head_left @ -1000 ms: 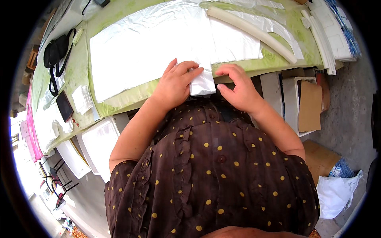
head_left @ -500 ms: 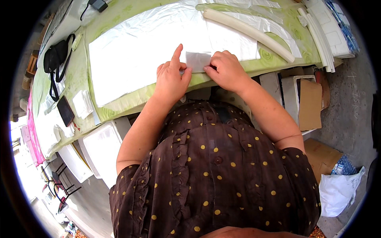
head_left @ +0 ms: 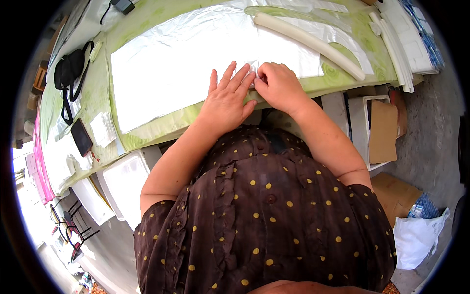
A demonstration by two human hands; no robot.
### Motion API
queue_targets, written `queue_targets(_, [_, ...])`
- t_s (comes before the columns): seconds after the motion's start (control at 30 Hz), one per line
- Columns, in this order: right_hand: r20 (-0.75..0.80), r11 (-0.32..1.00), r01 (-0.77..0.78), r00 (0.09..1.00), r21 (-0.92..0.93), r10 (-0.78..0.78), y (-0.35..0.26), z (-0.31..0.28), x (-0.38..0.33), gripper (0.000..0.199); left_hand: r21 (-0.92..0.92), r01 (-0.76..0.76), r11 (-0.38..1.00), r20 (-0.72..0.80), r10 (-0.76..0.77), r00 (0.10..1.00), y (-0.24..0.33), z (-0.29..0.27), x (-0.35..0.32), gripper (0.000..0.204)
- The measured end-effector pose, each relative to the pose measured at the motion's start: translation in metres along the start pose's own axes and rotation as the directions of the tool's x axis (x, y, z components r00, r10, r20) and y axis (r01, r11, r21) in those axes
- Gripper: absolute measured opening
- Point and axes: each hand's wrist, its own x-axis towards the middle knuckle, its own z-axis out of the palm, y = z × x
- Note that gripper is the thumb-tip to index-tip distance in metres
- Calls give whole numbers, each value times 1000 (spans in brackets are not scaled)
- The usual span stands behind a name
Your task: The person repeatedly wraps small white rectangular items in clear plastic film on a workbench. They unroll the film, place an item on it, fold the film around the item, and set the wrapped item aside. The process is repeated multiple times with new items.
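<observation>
A large, thin white plastic sheet (head_left: 161,78) lies spread over the table before me, glossy and wrinkled toward its far side. My left hand (head_left: 226,100) rests on its near edge, palm down with the fingers spread. Close beside it on the right, my right hand (head_left: 280,85) has its fingers curled and pinched at the same edge, where a small crumpled bit of the white plastic shows between the hands. Most of that bit is hidden under the fingers. Beyond my right hand, a long cream-white tube (head_left: 313,46) lies slantwise across the sheet.
A green patterned cloth (head_left: 161,134) covers the table. To the left are a black bag (head_left: 69,71), a phone (head_left: 81,137) and folded white pieces (head_left: 102,130). More white tubes (head_left: 391,51) lie at the right end. Below stand boxes (head_left: 382,130) and a white bag (head_left: 418,240).
My left hand has gone from a raised forefinger with the others curled to lying flat and spread. The small grey-white flap that stood between my hands is now mostly covered.
</observation>
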Motion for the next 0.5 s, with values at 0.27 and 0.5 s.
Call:
queue_targets(0.27, [-26,999,34,999,-16,-34,-4,-3,2,43,26,27,999,-22,-26,999,2,0,-1,64])
queue_targets(0.5, [148,990,-137,981,41,130,-8,-15,20,47,-596,-80,799,-130,3,992,-3,-4,-58,50])
